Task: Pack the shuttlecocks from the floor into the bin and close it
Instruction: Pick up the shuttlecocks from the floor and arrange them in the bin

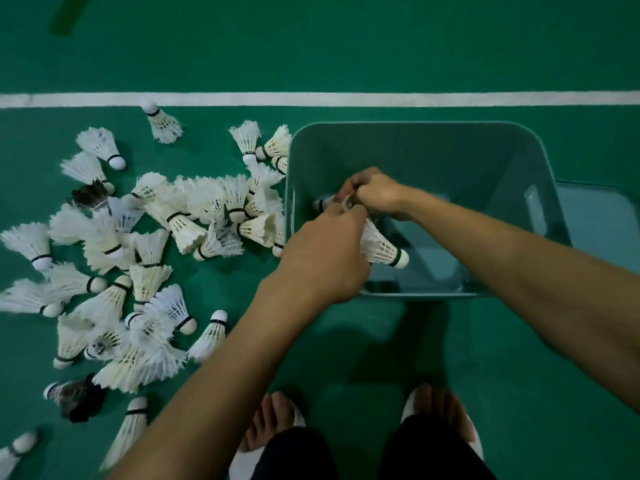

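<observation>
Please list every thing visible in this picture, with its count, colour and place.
floor: one, green, with a white line across the top
bin: one, grey-green, open, centre right
loose shuttlecocks: many, mostly white, few dark, floor left of bin
lid: one, pale green, floor right of bin
held shuttlecocks: at least two, white, over bin
feet: two, bare, bottom edge
left hand: one, gripping a held shuttlecock
right hand: one, pinching a held shuttlecock
</observation>
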